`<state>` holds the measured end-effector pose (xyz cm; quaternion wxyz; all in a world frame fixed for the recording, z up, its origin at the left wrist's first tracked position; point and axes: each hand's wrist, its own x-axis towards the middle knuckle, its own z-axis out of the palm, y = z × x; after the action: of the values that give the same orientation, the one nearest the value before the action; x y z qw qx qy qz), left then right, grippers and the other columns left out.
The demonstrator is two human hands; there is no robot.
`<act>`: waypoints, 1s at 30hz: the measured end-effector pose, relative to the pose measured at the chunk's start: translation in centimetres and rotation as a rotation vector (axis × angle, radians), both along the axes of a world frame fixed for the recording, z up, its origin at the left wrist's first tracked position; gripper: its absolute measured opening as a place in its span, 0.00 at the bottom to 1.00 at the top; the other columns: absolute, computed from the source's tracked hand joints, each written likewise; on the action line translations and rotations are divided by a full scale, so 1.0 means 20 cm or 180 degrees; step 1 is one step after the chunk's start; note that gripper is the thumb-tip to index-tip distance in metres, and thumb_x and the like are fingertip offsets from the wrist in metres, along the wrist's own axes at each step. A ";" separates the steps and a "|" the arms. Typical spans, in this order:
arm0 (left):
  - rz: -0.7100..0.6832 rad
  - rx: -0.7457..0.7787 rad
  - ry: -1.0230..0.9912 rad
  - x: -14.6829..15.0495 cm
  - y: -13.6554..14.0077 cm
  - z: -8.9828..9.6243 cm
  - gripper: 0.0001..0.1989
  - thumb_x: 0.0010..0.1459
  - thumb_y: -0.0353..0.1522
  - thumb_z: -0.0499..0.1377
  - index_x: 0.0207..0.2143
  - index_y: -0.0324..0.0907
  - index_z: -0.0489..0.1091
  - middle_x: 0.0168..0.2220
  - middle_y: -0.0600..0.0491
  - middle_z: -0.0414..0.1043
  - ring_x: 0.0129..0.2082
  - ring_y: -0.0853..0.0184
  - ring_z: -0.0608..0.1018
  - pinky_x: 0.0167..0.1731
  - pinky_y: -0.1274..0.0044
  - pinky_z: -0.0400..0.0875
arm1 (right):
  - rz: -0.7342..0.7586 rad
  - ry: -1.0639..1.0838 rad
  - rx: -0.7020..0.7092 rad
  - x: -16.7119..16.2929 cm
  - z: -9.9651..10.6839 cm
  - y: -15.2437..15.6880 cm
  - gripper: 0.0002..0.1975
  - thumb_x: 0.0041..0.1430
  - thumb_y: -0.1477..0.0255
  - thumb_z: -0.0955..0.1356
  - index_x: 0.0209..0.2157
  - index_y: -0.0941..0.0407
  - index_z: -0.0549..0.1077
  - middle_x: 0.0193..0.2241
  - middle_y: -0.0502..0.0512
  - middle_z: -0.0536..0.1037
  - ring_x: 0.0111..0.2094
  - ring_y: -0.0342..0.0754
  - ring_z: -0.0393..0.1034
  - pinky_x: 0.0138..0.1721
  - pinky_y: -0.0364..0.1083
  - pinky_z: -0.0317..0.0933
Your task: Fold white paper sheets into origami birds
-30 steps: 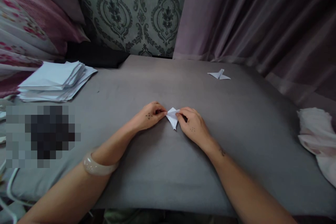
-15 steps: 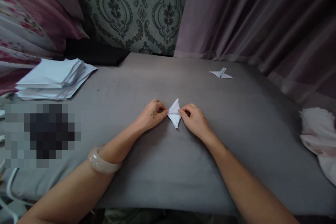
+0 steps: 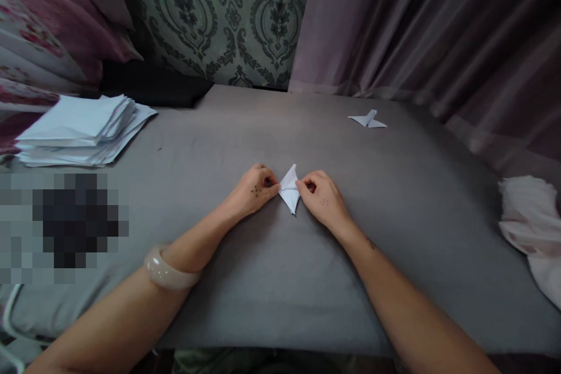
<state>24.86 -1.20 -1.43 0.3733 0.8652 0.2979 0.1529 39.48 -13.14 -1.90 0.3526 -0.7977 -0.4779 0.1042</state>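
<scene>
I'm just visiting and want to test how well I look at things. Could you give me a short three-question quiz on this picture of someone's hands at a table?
1. True or false: both hands pinch the same small folded white paper.
2. Which wrist wears the pale bangle: A) left, B) right, C) neither?
3. Fill in: the stack of white sheets lies at the far ____ of the grey table.

Key
1. True: the left hand and the right hand hold it from either side.
2. A.
3. Left; a second folded paper lies far right, touched by no hand.
</scene>
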 end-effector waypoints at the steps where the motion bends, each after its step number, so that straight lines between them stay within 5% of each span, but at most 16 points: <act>1: -0.0006 0.0010 -0.0012 0.00 0.00 0.00 0.05 0.53 0.32 0.59 0.29 0.39 0.73 0.32 0.52 0.65 0.29 0.68 0.68 0.33 0.75 0.64 | 0.0001 -0.0012 0.0003 0.00 0.00 0.00 0.08 0.57 0.70 0.66 0.26 0.56 0.72 0.32 0.53 0.72 0.29 0.44 0.66 0.35 0.45 0.60; 12: -0.0350 0.0771 -0.0046 -0.02 -0.03 -0.03 0.04 0.59 0.29 0.54 0.36 0.41 0.67 0.37 0.51 0.66 0.35 0.66 0.70 0.35 0.75 0.67 | -0.0034 -0.0179 0.0111 0.00 -0.03 -0.01 0.03 0.55 0.71 0.67 0.32 0.56 0.70 0.33 0.53 0.71 0.30 0.46 0.67 0.35 0.46 0.61; 15: -0.0600 0.1223 0.0206 -0.02 -0.07 -0.01 0.10 0.63 0.27 0.49 0.39 0.39 0.69 0.39 0.48 0.67 0.39 0.64 0.71 0.40 0.72 0.68 | 0.0265 -0.0239 0.0312 -0.01 -0.04 -0.01 0.02 0.57 0.74 0.65 0.32 0.55 0.70 0.33 0.54 0.72 0.33 0.47 0.68 0.37 0.46 0.62; 20: -0.1035 0.1828 0.1049 -0.01 -0.15 0.08 0.13 0.62 0.23 0.48 0.41 0.35 0.71 0.42 0.44 0.69 0.40 0.60 0.71 0.42 0.70 0.68 | 0.0954 -0.0658 0.0515 -0.04 -0.03 -0.03 0.12 0.61 0.81 0.60 0.37 0.54 0.72 0.37 0.56 0.76 0.43 0.50 0.68 0.44 0.48 0.62; 23: -0.1214 0.1932 0.1297 -0.02 -0.18 0.12 0.12 0.62 0.24 0.49 0.41 0.33 0.72 0.42 0.44 0.69 0.40 0.59 0.71 0.42 0.70 0.68 | 0.1237 -0.0823 0.0377 -0.06 -0.01 -0.04 0.15 0.62 0.82 0.58 0.43 0.55 0.72 0.39 0.57 0.77 0.44 0.50 0.69 0.45 0.49 0.63; 30: -0.1080 0.1911 0.1331 -0.05 -0.17 0.15 0.16 0.61 0.24 0.47 0.44 0.37 0.72 0.41 0.45 0.71 0.40 0.59 0.71 0.39 0.70 0.67 | 0.0960 -0.0916 -0.0034 -0.04 0.01 -0.10 0.16 0.61 0.80 0.60 0.47 0.55 0.71 0.39 0.58 0.78 0.41 0.51 0.73 0.43 0.48 0.64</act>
<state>23.82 -4.69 1.53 0.0552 0.9851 0.1625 -0.0100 38.73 -15.15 -1.64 0.2570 -0.7256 -0.6369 0.0433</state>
